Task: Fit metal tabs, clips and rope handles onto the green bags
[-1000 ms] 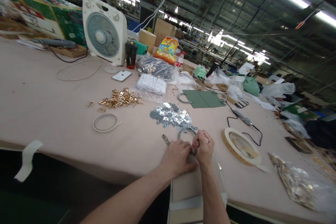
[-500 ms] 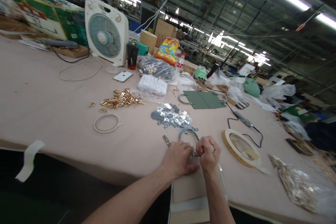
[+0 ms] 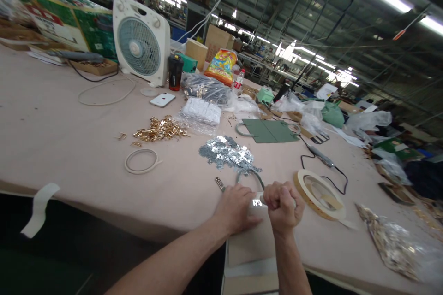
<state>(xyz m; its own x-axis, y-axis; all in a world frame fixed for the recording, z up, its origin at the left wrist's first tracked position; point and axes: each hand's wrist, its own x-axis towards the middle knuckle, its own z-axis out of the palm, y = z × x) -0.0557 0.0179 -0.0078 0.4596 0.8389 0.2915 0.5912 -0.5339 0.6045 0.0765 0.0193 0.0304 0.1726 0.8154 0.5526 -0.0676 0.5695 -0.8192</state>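
A pale bag panel (image 3: 251, 249) lies at the table's front edge, reaching over it toward me. My left hand (image 3: 235, 207) rests on it, thumb and fingers apart around a small shiny metal plate (image 3: 257, 203). To the right of that plate, my right hand (image 3: 284, 205) is closed in a fist around something mostly hidden, perhaps a tool handle. Behind the hands curves a green-grey bag handle (image 3: 251, 174). A strap end with a metal fitting (image 3: 219, 184) sticks out left of my left hand. Just beyond is a pile of flat silver metal plates (image 3: 226, 153).
Gold-coloured fittings (image 3: 161, 129) and a thin tape roll (image 3: 142, 161) lie to the left. A wide tape roll (image 3: 321, 196) and a bag of metal parts (image 3: 391, 239) are to the right. Farther back are a green panel (image 3: 270, 130), a phone (image 3: 162, 99) and a fan (image 3: 140, 44).
My right fist has moved a little to the right, away from the metal plate, which now shows between the hands. My left hand has stayed in place.
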